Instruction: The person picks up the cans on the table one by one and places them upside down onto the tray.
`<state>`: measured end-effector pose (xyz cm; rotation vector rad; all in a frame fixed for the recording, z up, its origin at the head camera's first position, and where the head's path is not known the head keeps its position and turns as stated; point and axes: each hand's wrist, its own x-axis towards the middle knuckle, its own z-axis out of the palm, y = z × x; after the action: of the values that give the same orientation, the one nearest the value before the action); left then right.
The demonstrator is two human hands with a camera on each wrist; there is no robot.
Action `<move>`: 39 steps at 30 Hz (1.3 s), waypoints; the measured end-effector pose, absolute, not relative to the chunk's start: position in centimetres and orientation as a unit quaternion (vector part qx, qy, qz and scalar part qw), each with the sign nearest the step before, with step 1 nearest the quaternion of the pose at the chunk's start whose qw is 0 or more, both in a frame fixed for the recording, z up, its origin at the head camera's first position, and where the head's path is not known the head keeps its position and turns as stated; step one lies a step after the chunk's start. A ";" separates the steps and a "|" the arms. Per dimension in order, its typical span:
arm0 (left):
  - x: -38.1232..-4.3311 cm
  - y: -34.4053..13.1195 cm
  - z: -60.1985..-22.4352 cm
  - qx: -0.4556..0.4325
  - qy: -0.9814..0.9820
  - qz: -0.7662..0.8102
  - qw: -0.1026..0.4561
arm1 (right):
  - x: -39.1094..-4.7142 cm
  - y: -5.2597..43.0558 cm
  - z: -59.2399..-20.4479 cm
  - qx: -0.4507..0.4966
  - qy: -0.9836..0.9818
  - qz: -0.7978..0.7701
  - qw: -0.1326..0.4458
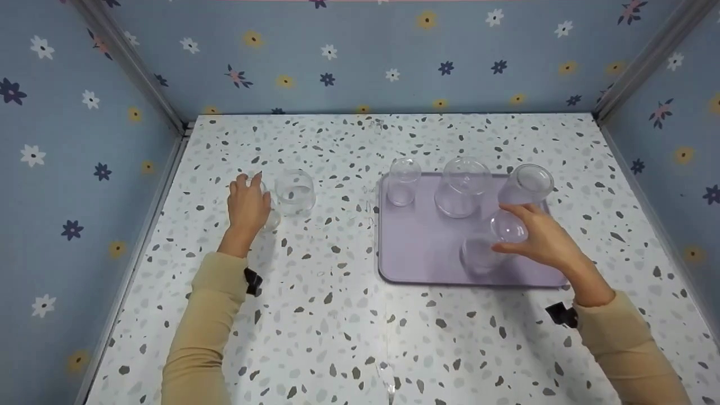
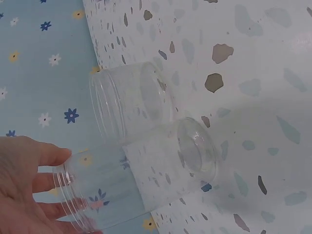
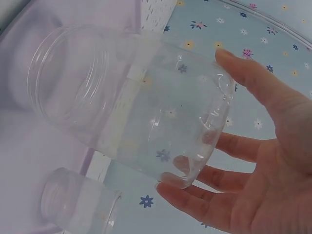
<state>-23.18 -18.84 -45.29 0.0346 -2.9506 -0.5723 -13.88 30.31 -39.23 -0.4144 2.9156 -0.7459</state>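
My left hand (image 1: 246, 203) grips a clear jar (image 2: 170, 170) by its threaded rim, thumb on one side and fingers on the other. The jar's base is towards the speckled tabletop. Close beside it stands a wider clear jar (image 1: 295, 194), its threaded mouth up. Over the lilac tray (image 1: 419, 250), my right hand (image 1: 543, 237) holds another clear jar (image 3: 146, 107) by its base, thumb and fingers spread around it. That jar is tilted, threaded mouth down towards the tray; whether it touches the tray I cannot tell.
Along the tray's far side stand a narrow clear jar (image 1: 401, 184), a wide one (image 1: 462, 188) and a third (image 1: 526, 185) at the far right corner. Patterned blue panels (image 1: 360, 56) wall in the back and sides of the speckled table (image 1: 315, 315).
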 end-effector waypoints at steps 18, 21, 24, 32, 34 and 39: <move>-23.3 -18.9 -45.4 0.006 -0.981 -0.179 0.070 | -14.1 32.3 -38.3 -0.082 0.971 -0.202 0.095; -23.2 -18.9 -45.4 0.006 -0.982 -0.176 0.070 | -14.3 32.7 -38.3 -0.078 0.973 -0.193 0.099; -23.2 -18.9 -45.4 0.007 -0.982 -0.176 0.070 | -14.4 33.2 -38.3 -0.074 0.974 -0.189 0.099; -23.0 -18.8 -45.3 0.006 -0.982 -0.174 0.067 | -14.6 34.4 -38.3 -0.060 0.976 -0.183 0.097; -23.0 -18.8 -45.3 0.008 -0.982 -0.175 0.066 | -14.7 34.7 -38.4 -0.054 0.976 -0.185 0.100; -23.1 -18.8 -45.2 0.009 -0.982 -0.177 0.067 | -14.9 35.4 -38.8 -0.041 0.976 -0.186 0.110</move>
<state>-23.11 -18.82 -45.24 0.0283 -2.9593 -0.5345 -14.91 35.37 -38.76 -0.1195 2.8675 -0.5455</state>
